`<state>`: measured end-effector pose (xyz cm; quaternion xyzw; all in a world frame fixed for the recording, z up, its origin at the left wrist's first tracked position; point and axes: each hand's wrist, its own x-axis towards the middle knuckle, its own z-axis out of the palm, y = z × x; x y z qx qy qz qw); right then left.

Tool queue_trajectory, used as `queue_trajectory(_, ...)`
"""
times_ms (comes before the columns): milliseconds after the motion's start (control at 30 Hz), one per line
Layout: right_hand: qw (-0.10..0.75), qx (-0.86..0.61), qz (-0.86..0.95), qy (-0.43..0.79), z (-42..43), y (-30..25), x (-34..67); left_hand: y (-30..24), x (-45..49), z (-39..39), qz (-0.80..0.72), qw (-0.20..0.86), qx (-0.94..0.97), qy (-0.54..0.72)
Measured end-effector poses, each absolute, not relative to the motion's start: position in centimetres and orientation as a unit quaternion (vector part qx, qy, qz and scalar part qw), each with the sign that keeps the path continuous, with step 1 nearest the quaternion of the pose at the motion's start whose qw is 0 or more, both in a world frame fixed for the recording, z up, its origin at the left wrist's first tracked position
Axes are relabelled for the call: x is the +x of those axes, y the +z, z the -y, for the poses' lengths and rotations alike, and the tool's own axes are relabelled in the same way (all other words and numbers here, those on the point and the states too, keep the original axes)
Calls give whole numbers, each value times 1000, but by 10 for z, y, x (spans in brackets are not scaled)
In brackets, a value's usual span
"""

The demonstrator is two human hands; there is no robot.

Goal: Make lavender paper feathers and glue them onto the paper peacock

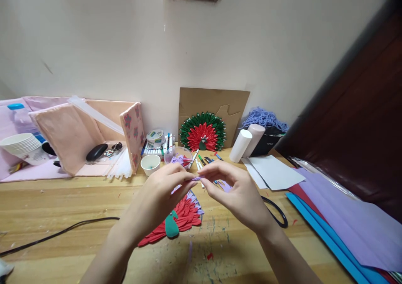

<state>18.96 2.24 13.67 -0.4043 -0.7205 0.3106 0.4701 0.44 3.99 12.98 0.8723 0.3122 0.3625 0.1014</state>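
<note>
Above the wooden table [63,200], my left hand [163,192] and my right hand [238,192] meet fingertip to fingertip, both pinching one small purple paper piece [196,178]. Directly beneath them lies a flat paper peacock [180,219] with red feathers, a teal body and a few purple feathers at its upper right edge. A finished red and green paper peacock [203,131] leans upright against brown cardboard [216,102] at the wall.
Sheets of purple, blue and red paper [342,217] lie at the right, white sheets [273,171] behind them. A small white cup [150,164], markers [201,158], two paper rolls [246,144], stacked cups [21,146] and a pink fabric box [78,137] stand behind. A black cable [63,231] crosses the left.
</note>
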Motion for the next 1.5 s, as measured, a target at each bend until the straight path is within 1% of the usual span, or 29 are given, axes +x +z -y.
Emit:
queue_trajectory(133, 476, -382, 755, 240, -20, 138, 190, 132, 5, -38, -318, 141, 863, 366)
queue_trajectory(300, 486, -375, 756, 227, -21, 137, 190, 138, 6, -33, -338, 189, 844, 371)
queue_trajectory(433, 496, -341, 773, 199, -20, 139, 192, 139, 6, -30, -349, 214, 832, 374)
queue_trajectory(833, 486, -284, 819, 107, -23, 139, 197, 145, 12, -25, -397, 292, 799, 344)
queue_trajectory(1067, 480, -300, 815, 124, -23, 137, 198, 144, 13, -24, -413, 260, 804, 338)
queue_trajectory(1200, 483, -314, 807, 134, -22, 138, 197, 145, 9, -24, -379, 236, 823, 352)
queue_trajectory(1500, 482, -342, 792, 153, -20, 140, 194, 143, 8, -24, -326, 132, 859, 373)
